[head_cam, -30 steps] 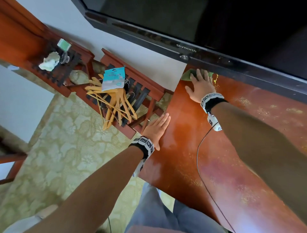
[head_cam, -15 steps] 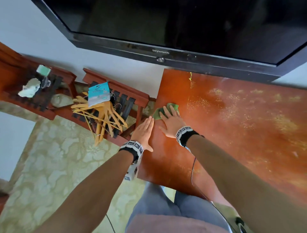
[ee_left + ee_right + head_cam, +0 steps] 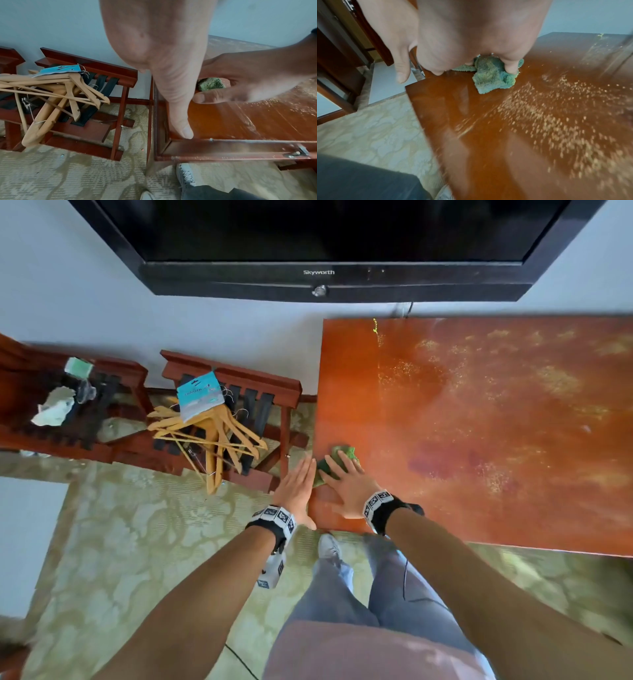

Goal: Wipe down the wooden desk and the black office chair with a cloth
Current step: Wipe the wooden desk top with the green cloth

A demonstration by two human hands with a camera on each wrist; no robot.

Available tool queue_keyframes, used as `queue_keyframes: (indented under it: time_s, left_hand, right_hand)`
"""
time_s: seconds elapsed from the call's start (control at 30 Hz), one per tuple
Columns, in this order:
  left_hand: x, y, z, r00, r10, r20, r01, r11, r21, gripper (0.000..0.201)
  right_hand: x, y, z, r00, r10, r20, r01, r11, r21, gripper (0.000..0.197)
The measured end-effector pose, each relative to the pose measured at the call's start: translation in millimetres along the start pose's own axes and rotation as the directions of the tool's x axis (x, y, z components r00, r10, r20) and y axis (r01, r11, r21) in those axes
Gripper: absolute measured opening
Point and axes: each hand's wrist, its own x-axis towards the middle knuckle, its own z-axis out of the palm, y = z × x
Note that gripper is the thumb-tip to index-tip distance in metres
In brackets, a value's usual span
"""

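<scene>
The reddish wooden desk (image 3: 479,422) fills the right side, strewn with pale yellow grit (image 3: 404,371). A green cloth (image 3: 349,453) lies near the desk's left edge, toward the front corner. My right hand (image 3: 346,484) presses it flat with straight, spread fingers. In the right wrist view the cloth (image 3: 493,77) bunches under the fingertips, with grit (image 3: 556,115) scattered to its right. My left hand (image 3: 298,484) stands flat against the desk's left edge with its fingers straight, holding nothing. Its thumb (image 3: 187,131) rests at the front corner. The black office chair is out of view.
A black television (image 3: 318,251) hangs on the wall above the desk's back edge. Left of the desk stands a wooden rack (image 3: 267,392) piled with wooden hangers (image 3: 212,429); another rack (image 3: 78,405) lies further left. Patterned carpet (image 3: 120,542) covers the floor. My shoe (image 3: 329,546) is under the desk's front edge.
My right hand has dragged the cloth from the desk's back edge under the television down toward the front left corner. My left hand slid nearer along the left edge.
</scene>
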Motion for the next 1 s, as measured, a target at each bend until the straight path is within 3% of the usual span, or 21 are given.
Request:
queue_keyframes:
  time_s: [0.2,0.33,0.43,0.7,1.0]
  left_hand:
    - [-21.1,9.7,28.0,1.0,0.014,-0.01,-0.014,1.0,-0.007,0.17]
    - [-32.2,21.8,32.8,0.999,-0.024,-0.025,0.023,0.999,-0.039,0.169]
    - [-39.5,34.8,30.8,0.997,-0.07,-0.025,0.068,0.995,-0.071,0.168]
    - [-47.2,72.5,28.8,0.988,-0.156,-0.01,0.154,0.982,-0.11,0.165]
    - [-46.5,105.5,19.2,0.982,-0.188,-0.01,0.184,0.973,-0.136,0.162]
  right_hand:
    - [-36.5,-13.6,43.7,0.996,-0.09,-0.024,0.089,0.995,-0.053,0.08]
    - [-60.5,-8.9,62.0,0.98,-0.201,-0.011,0.199,0.975,-0.098,0.09]
    - [-80.6,-4.4,70.0,0.964,-0.266,-0.024,0.262,0.958,-0.117,0.081]
    - [-121.0,46.1,89.9,0.913,-0.406,-0.048,0.392,0.902,-0.18,0.068]
    - [-155.0,111.0,77.4,0.957,-0.288,-0.01,0.275,0.922,-0.272,0.084]
